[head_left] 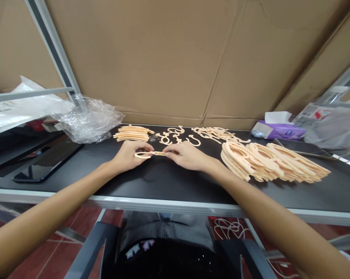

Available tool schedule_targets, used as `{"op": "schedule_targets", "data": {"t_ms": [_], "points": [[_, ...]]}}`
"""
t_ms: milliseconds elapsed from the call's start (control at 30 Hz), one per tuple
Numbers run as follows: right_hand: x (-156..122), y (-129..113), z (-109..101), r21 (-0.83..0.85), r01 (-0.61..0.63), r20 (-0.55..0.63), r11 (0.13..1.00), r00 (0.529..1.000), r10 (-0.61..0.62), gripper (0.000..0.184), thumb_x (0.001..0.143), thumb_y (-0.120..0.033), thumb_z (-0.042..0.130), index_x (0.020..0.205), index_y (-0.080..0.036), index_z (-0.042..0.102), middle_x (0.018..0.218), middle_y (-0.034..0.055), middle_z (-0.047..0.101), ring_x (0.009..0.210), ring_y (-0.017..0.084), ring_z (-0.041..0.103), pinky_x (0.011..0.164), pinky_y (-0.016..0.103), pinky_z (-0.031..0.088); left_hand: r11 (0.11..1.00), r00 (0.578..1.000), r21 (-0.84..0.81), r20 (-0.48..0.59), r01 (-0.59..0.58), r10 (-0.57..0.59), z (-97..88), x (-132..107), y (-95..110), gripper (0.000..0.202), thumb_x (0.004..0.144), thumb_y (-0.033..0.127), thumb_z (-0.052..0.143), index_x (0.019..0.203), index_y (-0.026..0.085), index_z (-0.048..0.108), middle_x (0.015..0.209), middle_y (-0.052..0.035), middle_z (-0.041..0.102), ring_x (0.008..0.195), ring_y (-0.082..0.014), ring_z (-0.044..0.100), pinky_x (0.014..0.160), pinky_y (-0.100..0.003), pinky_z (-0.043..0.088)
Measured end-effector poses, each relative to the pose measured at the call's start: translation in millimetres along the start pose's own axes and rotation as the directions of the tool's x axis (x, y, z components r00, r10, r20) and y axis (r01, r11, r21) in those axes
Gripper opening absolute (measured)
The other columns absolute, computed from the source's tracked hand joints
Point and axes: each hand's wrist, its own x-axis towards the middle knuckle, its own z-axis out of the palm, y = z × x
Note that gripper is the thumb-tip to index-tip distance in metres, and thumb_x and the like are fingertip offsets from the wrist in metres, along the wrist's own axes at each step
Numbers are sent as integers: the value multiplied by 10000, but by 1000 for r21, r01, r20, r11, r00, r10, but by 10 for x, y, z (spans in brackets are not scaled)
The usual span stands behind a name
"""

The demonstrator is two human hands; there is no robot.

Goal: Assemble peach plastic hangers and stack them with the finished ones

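My left hand (129,155) is closed, thumb and fingers pinching a beige plastic hook piece (142,156) with a curved, loop-like end. My right hand (187,155) pinches the narrow straight end of it from the other side. Both hands are just above the black tabletop, near its middle. Whether this is one piece or two joined ones I cannot tell. Just beyond my hands lie loose beige hooks (194,141). Behind my left hand is a stack of slim, slightly curved beige strips (132,133).
More beige curved pieces (217,133) are heaped at the back. Stacked beige frames with oval openings (268,161) fill the right side, before a purple tissue pack (279,130). A dark phone-like slab (47,164) and crumpled clear plastic (90,118) are at left. Cardboard (151,58) walls the back.
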Motion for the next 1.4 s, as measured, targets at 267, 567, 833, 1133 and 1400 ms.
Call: {"op": "schedule_targets", "data": {"t_ms": [267,567,833,1133,1400], "points": [[-33,-63,0,-243,57,53,968,998,-45,282,1012,-279,448,1054,-203,716,1027,69,747,915,189,668,770,274,416,977,982,102,40,-189,185,30,-23,-11,189,875,285,622,881,189,785,810,-53,769,725,-160,694,697,-256,508],[-36,-140,63,-353,33,82,935,997,-4,312,1037,-274,383,1061,-178,679,1100,109,672,962,206,638,742,289,420,943,955,156,82,-294,284,52,-27,9,214,907,264,586,885,184,783,759,-57,738,673,-147,652,652,-257,487],[-42,-197,57,-452,6,36,892,999,12,291,1030,-230,360,1094,-183,640,1065,118,690,931,224,645,697,296,400,938,963,220,61,-268,261,45,-30,11,246,924,288,556,936,194,782,803,-60,761,710,-162,674,696,-265,500],[-36,-248,80,-451,-31,19,892,999,44,312,1040,-271,331,1118,-193,622,1079,121,707,922,253,680,691,314,416,946,971,225,-2,-234,241,80,-44,-45,211,891,252,582,937,190,779,818,-66,773,723,-172,707,717,-263,536],[-32,-236,71,-421,-46,-2,906,999,49,326,1044,-296,340,1103,-196,645,1076,113,719,954,250,691,725,303,428,909,937,256,-32,-328,347,91,-43,-99,226,900,232,561,963,185,773,813,-78,772,719,-171,715,701,-266,557]]}}
